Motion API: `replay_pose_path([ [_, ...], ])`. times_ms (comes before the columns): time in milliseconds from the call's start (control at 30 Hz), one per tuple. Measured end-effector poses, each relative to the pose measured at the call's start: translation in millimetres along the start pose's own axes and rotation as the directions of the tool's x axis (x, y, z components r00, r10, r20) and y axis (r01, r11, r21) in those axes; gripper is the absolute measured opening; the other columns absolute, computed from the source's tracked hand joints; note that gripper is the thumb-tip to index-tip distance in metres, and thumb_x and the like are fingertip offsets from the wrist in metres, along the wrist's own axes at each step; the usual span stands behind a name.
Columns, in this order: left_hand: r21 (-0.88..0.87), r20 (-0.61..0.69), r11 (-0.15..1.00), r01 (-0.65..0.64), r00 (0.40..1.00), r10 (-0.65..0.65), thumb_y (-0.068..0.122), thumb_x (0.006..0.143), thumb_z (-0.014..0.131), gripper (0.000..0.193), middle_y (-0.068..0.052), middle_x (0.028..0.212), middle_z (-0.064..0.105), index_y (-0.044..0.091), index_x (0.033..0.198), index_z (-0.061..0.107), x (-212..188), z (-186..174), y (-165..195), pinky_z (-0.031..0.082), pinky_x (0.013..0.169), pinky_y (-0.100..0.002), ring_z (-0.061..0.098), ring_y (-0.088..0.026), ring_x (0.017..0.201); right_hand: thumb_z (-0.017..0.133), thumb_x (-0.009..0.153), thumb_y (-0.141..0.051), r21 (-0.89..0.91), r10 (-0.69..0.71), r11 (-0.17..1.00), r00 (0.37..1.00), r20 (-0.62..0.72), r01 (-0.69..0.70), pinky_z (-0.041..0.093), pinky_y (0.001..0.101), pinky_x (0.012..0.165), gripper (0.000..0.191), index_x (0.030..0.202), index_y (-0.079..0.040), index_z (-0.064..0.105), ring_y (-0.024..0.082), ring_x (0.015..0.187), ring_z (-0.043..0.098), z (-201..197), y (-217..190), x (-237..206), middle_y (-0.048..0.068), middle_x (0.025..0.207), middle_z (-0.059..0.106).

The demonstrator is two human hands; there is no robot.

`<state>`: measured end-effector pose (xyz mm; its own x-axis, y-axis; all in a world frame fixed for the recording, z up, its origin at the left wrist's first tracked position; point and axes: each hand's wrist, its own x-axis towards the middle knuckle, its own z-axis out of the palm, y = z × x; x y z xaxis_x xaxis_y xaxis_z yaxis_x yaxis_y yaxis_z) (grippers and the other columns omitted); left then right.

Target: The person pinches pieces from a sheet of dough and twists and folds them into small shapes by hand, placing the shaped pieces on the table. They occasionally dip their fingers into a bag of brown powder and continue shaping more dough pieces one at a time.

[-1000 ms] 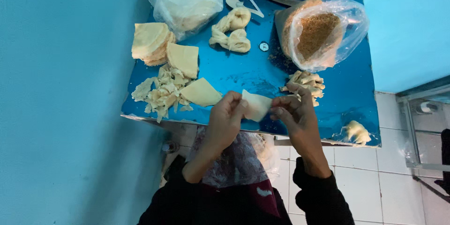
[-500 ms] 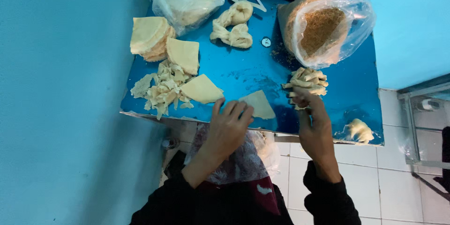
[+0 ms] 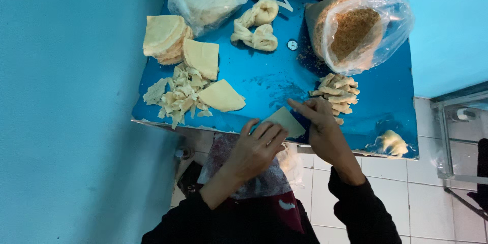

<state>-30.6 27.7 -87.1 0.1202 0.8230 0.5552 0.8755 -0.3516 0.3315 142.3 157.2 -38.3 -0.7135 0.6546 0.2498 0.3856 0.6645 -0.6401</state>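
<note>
Both hands are pinning a pale dough sheet [image 3: 285, 120] flat at the table's [image 3: 264, 79] near edge. Left hand [image 3: 256, 145] is lying flat-fingered on its near corner; right hand [image 3: 321, 122] is pressing the right side, grip unclear. Its point seems to be aiming away.

Lying open: bare blue table [image 3: 269, 79] stretch beyond the dough sheet [image 3: 285, 121]. Crowding left of the sheet: triangular piece [image 3: 221, 96], scrap heap [image 3: 175, 96]. Blocking right: rolled pieces [image 3: 338, 91]. Standing farther back-right: crumb bag [image 3: 358, 30].

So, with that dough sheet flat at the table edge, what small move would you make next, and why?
Probably spoon filling onto the dough sheet: it lies flat and bare under the left hand and right hand, while rolled pieces lie beside the open crumb bag.
</note>
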Motion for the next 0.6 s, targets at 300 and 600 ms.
replay_pose_path([
  [300,0.003,-0.033,1.000,-0.014,0.999,0.014,0.013,0.094,0.064,0.038,-0.007,0.128,0.063,0.006,0.131,0.066,-9,12,-6,0.041,0.110,-0.050,0.057,-0.024,0.125,0.068,0.083,-0.007,-0.694,-0.231,0.678,0.967,0.112,0.242,0.040,0.0423,0.084,0.062,0.141,-0.028,0.067,0.026,0.097,0.050,5,-1,10,0.005,0.098,0.054],
  [600,-0.016,-0.021,1.000,-0.007,1.000,0.007,0.009,0.089,0.061,0.045,-0.007,0.133,0.062,0.006,0.133,0.065,-14,17,-8,0.039,0.114,-0.052,0.056,-0.024,0.129,0.065,0.082,0.000,-0.678,-0.165,0.700,0.974,0.154,0.225,0.039,0.0407,0.086,0.059,0.135,-0.025,0.069,0.024,0.099,0.051,-16,-9,6,0.002,0.102,0.055],
])
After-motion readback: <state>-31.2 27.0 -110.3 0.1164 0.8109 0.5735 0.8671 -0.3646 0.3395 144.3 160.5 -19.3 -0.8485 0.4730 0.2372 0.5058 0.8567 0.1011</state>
